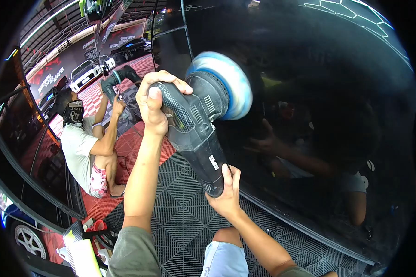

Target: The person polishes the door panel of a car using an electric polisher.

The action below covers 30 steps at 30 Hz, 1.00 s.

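A black car polisher is held up in both hands against the glossy black car panel. My left hand is closed around the looped front handle. Lower down, my right hand grips the rear end of the polisher's body. The round white and blue pad faces the panel and its surface looks smeared, as in motion. Whether the whole pad face touches the panel cannot be made out. Reflections of a hand and arm show in the dark paint.
At the left a person squats, holding another polisher by a second dark surface. Red and dark grey grid tiles cover the floor. Bottles and a bright yellow-white item stand at lower left. Parked cars are behind.
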Each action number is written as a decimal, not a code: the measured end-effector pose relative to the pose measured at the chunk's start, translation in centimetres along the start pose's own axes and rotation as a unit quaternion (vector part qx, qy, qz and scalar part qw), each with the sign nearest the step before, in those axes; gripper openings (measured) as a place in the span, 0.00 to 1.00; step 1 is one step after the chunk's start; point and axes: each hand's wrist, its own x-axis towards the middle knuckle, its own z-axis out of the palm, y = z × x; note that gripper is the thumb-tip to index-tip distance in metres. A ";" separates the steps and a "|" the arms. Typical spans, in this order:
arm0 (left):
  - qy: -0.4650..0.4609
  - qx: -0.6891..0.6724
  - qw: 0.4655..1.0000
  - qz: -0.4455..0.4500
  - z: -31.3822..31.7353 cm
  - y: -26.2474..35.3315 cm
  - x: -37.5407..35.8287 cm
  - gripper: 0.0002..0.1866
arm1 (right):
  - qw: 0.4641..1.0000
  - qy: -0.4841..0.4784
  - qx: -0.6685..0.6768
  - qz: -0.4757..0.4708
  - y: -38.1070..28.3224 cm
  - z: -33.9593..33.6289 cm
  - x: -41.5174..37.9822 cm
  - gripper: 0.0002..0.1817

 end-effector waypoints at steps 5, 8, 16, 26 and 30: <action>0.015 0.115 0.993 0.014 -0.8 0.9 0.7 0.21 | 0.999 0.040 0.014 0.008 -1.0 1.0 0.6 0.58; 0.084 0.195 0.972 -0.096 -1.1 2.6 1.3 0.19 | 0.999 0.035 0.020 0.019 -1.7 2.1 1.1 0.57; 0.178 0.193 0.949 -0.173 2.7 3.2 2.0 0.18 | 0.997 0.044 0.053 0.043 -0.9 1.5 0.1 0.58; 0.160 0.189 0.959 -0.142 2.2 2.7 2.1 0.19 | 0.996 0.062 0.057 0.012 -0.2 2.4 0.0 0.57; 0.157 0.205 0.954 -0.151 1.9 2.6 2.2 0.18 | 0.996 0.056 0.061 0.021 -0.3 2.3 0.0 0.58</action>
